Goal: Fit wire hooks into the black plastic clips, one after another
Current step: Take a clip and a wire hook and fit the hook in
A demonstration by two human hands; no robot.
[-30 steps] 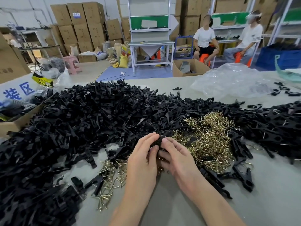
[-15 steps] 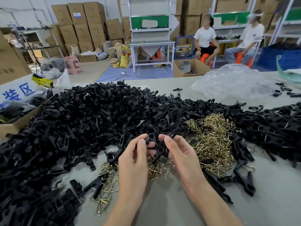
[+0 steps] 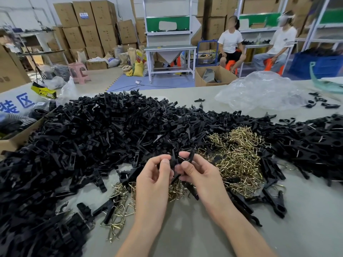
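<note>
My left hand (image 3: 155,175) and my right hand (image 3: 199,173) are raised together over the table, both pinching black plastic clip parts (image 3: 181,161) between thumbs and fingertips. The parts stand roughly upright between the two hands; whether a wire hook is in them I cannot tell. A big heap of black clips (image 3: 92,138) fills the table's left and back. A pile of brass-coloured wire hooks (image 3: 239,160) lies just right of my hands, and more hooks (image 3: 120,206) lie scattered at the lower left.
Black clips with hooks showing (image 3: 311,145) are piled at the right. A crumpled clear plastic bag (image 3: 259,91) lies at the back right. A cardboard box (image 3: 16,138) stands at the left edge. Two people sit on orange stools beyond the table.
Both hands have lifted from the pile with the clip parts and turned them more upright between the fingertips.
</note>
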